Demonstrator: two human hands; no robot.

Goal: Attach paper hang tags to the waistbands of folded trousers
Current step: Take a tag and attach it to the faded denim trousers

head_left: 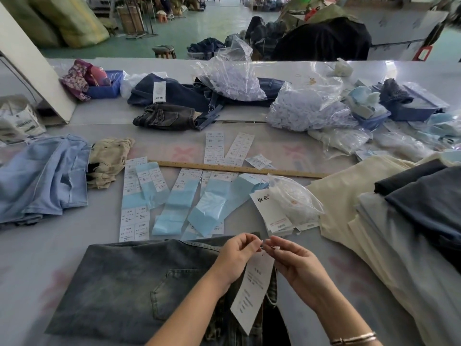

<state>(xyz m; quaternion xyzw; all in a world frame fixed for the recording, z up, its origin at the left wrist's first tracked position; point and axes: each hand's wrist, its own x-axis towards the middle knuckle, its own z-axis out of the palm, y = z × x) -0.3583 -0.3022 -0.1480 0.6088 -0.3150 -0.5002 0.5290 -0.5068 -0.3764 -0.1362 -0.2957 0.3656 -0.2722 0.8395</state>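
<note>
Grey washed denim trousers [119,290] lie folded in front of me, back pocket up, waistband toward the far side. A white paper hang tag [252,290] hangs over their right edge from a thin string held between my hands. My left hand [237,253] pinches the string at the tag's top. My right hand [291,258] pinches the other end of the string, fingertips nearly touching the left ones. A stack of white hang tags [274,213] lies just beyond, partly under a clear bag [296,201].
Sheets of size stickers on blue backing [174,201] and a wooden ruler [237,168] lie mid-table. Folded cream and dark trousers [411,221] are stacked at right, light blue trousers [42,183] at left. Denim, bags of tags and blue baskets crowd the far side.
</note>
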